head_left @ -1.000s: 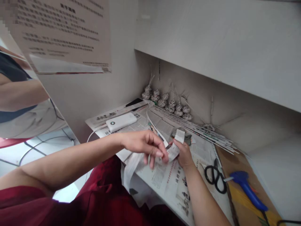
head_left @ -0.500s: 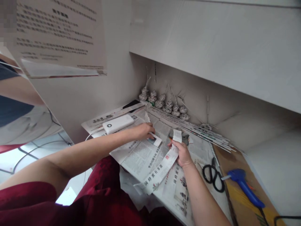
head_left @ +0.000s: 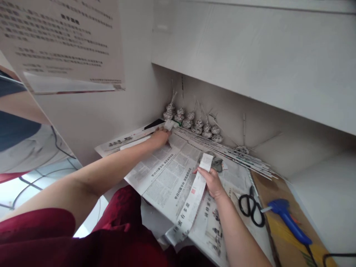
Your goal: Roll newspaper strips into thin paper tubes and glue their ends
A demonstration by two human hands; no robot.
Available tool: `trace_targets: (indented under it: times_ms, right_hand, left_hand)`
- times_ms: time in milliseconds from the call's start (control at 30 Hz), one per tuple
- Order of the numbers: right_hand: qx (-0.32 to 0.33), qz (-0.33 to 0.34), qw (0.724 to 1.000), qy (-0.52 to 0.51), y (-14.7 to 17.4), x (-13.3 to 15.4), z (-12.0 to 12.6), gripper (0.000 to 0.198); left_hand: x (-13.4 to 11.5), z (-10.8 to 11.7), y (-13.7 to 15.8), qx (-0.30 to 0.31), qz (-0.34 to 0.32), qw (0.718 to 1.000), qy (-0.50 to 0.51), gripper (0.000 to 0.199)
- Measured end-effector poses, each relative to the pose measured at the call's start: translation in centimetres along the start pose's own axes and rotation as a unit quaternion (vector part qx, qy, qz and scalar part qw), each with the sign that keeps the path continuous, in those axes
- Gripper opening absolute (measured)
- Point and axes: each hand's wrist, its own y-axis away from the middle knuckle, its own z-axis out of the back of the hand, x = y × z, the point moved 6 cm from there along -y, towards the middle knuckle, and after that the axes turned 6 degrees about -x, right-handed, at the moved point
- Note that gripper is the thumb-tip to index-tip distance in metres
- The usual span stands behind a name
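My right hand (head_left: 213,182) grips a long newspaper strip (head_left: 191,196) near its upper end, thumb on top. The strip's lower end hangs over the table's near edge. My left hand (head_left: 161,138) reaches to the far left corner of the newspaper sheets (head_left: 164,181). At its fingertips is a small white piece of paper (head_left: 168,125), pinched as far as I can see; the fingers are partly hidden. Just beyond my right hand lies a grey object (head_left: 217,164), partly covered by the strip.
Several gourd-shaped woven paper pieces (head_left: 197,127) line the wall, fronted by a bundle of thin paper rods (head_left: 236,154). Black-handled scissors (head_left: 251,210) and a blue glue gun (head_left: 290,220) lie to the right. A cabinet panel (head_left: 250,55) overhangs the back. Another person is at far left.
My left hand has moved away from me, from mid-table to the far left corner, taking the small paper piece along. My right hand still holds the strip, which now hangs more steeply.
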Motion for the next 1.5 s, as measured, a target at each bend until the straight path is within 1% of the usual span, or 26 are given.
trace_targets:
  times_ms: [67, 167, 233, 333, 467, 567, 600, 667, 700, 767, 867, 967, 1067, 1200, 1300, 1500]
  right_hand:
    - [0.001, 0.001, 1.0, 0.003, 0.0, 0.1, -0.1, 0.029]
    - [0.007, 0.002, 1.0, 0.002, 0.0, 0.2, -0.2, 0.029]
    - [0.007, 0.009, 1.0, 0.001, 0.0, 0.2, -0.2, 0.029]
    - [0.003, 0.013, 1.0, 0.003, 0.0, 0.1, -0.2, 0.03]
    - [0.01, 0.015, 1.0, 0.012, 0.0, 0.2, -0.3, 0.03]
    - [0.009, 0.026, 0.999, 0.018, 0.0, 0.3, -0.3, 0.029]
    - [0.01, 0.03, 0.999, 0.02, 0.0, 0.3, -0.3, 0.029]
    - [0.011, 0.034, 0.999, 0.02, 0.0, 0.2, -0.4, 0.029]
    - [0.012, 0.035, 0.999, 0.02, 0.0, 0.2, -0.4, 0.029]
    - [0.01, 0.036, 0.999, 0.02, 0.0, 0.1, -0.4, 0.028]
    - [0.005, 0.04, 0.999, 0.026, 0.0, 0.2, -0.3, 0.028]
    - [0.004, 0.046, 0.998, 0.033, 0.0, 0.4, -0.3, 0.028]
    - [0.004, 0.047, 0.998, 0.042, 0.0, 0.4, -0.3, 0.028]
    - [0.002, 0.05, 0.997, 0.057, 0.0, 0.4, -0.4, 0.029]
    - [-0.006, 0.055, 0.996, 0.064, 0.0, 0.5, -0.3, 0.029]
    - [0.0, 0.04, 0.997, 0.059, 0.0, 0.4, -0.4, 0.029]
  left_hand:
    - [-0.4, 0.2, 0.6, -0.014, 0.025, 0.997, -0.073, 0.046]
    - [-0.9, 1.0, 1.0, -0.031, 0.033, 0.988, -0.148, 0.04]
    - [-0.7, 1.2, 1.0, -0.016, 0.029, 0.988, -0.149, 0.033]
    - [0.4, 1.3, 1.0, 0.009, 0.037, 0.988, -0.149, 0.026]
    - [2.3, 1.5, 1.0, -0.001, 0.035, 0.981, -0.191, 0.027]
    - [2.7, 1.6, 0.8, -0.004, 0.036, 0.978, -0.206, 0.028]
    - [2.5, 1.8, 0.8, -0.017, 0.037, 0.978, -0.205, 0.031]
    - [1.2, 2.6, 0.8, -0.072, 0.031, 0.978, -0.193, 0.036]
    - [0.2, 3.0, 0.8, -0.102, 0.021, 0.978, -0.182, 0.039]
    - [-2.0, 3.3, 1.0, -0.13, -0.013, 0.98, -0.149, 0.041]
    - [-5.0, 2.6, 1.2, -0.104, -0.063, 0.984, -0.132, 0.036]
    - [-6.1, 1.7, 1.1, -0.046, -0.094, 0.989, -0.109, 0.026]
    - [-5.4, 1.0, 1.0, -0.002, -0.11, 0.991, -0.081, 0.019]
    - [-3.6, 0.4, 0.7, 0.003, -0.109, 0.99, -0.085, 0.014]
    - [-2.1, 0.2, 0.0, -0.005, -0.074, 0.99, -0.117, 0.014]
    - [1.2, 1.0, -2.3, -0.028, 0.014, 0.987, -0.159, 0.026]
